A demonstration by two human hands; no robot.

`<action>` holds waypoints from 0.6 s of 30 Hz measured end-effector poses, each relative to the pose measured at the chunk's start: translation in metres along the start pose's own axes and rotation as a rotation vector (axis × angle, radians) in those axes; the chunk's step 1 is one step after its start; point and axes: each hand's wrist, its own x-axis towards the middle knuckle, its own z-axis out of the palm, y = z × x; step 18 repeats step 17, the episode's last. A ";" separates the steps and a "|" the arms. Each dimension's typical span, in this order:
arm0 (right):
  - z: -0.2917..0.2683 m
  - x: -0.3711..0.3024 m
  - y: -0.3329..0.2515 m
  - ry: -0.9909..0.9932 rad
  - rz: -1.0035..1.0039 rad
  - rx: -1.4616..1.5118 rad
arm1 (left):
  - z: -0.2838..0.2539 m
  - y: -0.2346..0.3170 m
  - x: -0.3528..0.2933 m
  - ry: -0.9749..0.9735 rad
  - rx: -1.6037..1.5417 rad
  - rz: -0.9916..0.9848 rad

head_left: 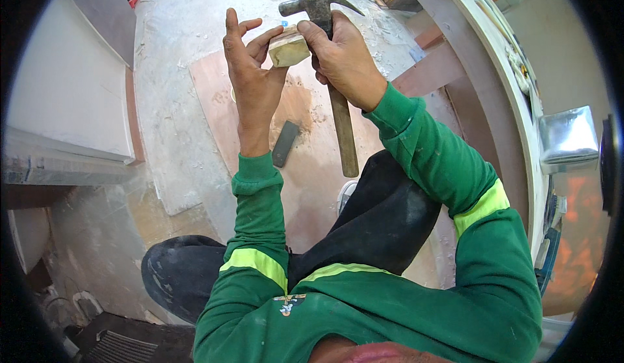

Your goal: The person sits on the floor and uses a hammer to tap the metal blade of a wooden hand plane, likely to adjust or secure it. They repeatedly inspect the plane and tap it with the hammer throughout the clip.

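My right hand (344, 57) is wrapped round the claw hammer (342, 126), high on its wooden handle just below the metal head. The handle hangs down toward my knee. Beside it my left hand (255, 80) grips a small pale wooden block (290, 50). Its forefinger side presses on the block, while two other fingers stick out. My right thumb reaches to the block's upper edge; whether it presses there I cannot tell. Below my hands, a dark grey rectangular block (285, 143), like a sharpening stone, lies on a thin wooden board (214, 93) with a brown stain.
My bent legs in dark trousers (383, 213) are beneath my arms. White dust and scraps cover the floor sheet (166, 90). A white panel (68, 70) stands left. Along the right runs a long white-topped bench (497, 70), with a shiny silver package (569, 135) near it.
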 end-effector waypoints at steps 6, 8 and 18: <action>-0.001 -0.005 -0.012 -0.040 0.087 0.015 | -0.001 0.010 -0.002 0.015 -0.058 -0.065; 0.001 -0.002 -0.008 -0.017 0.019 -0.029 | -0.002 0.012 -0.001 0.021 -0.066 -0.063; 0.001 -0.004 -0.012 -0.012 0.054 -0.036 | -0.003 0.005 0.001 0.002 -0.039 0.008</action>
